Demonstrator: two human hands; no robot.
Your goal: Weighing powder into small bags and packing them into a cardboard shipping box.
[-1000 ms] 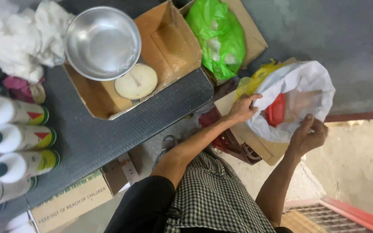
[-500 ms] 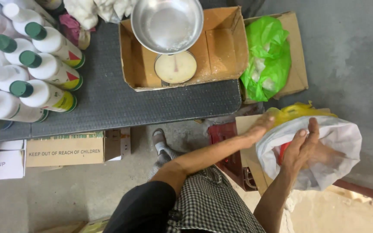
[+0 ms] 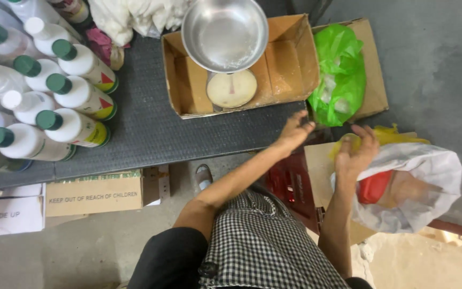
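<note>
My left hand (image 3: 294, 131) hovers with fingers spread just off the front edge of the dark table (image 3: 151, 128), holding nothing. My right hand (image 3: 356, 151) is beside it, fingers loosely curled and apart, at the upper left rim of a white plastic bag (image 3: 426, 182). Inside the bag a red object (image 3: 374, 187) shows through. A yellow bag (image 3: 389, 135) lies just behind my right hand. Neither hand grips the white bag.
On the table, an open cardboard box (image 3: 290, 59) holds a scale with a steel bowl (image 3: 224, 33) and a round dial (image 3: 231, 88). Several white bottles with green caps (image 3: 76, 127) stand left. A green plastic bag (image 3: 338, 80) lies on cardboard. Printed cartons (image 3: 94, 195) sit under the table.
Both hands have let go of the white bag and risen toward the table edge. The view has swung so the bag now lies lower right.
</note>
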